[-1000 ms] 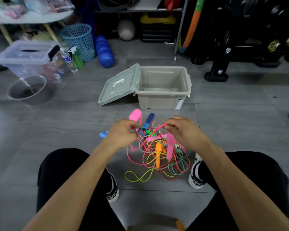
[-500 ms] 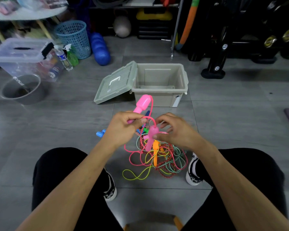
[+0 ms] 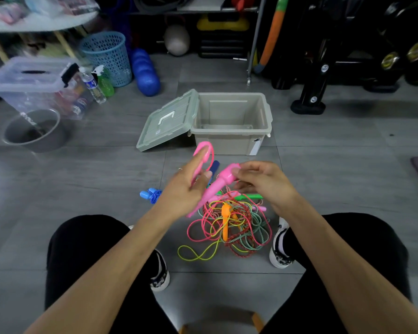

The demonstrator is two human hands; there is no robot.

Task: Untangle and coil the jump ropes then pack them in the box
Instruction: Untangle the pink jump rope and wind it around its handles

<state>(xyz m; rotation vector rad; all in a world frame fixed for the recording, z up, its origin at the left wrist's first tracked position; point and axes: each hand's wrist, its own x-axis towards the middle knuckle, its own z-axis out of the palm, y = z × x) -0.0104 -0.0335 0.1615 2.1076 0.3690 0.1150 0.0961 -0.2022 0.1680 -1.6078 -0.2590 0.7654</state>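
We are at the untangling step, working the pink rope free of the pile. Our left hand, at mid-frame, pinches one pink handle between thumb and fingers, its cord looping over the top. Our right hand, just right of it, holds the head of the second pink handle in its fingertips; that handle slants down toward the pile. The tangle of pink, yellow, green and red cords lies on the floor just below the hands, between our shoes, with an orange handle in its middle and a blue handle at its left edge.

The box stands open above the hands at centre frame, lid leaning at its left, nothing coiled in it yet.

Next, we judge, both pink handles want lifting together so the pink cord draws out of the other loops; a snag would call for slack, not force.
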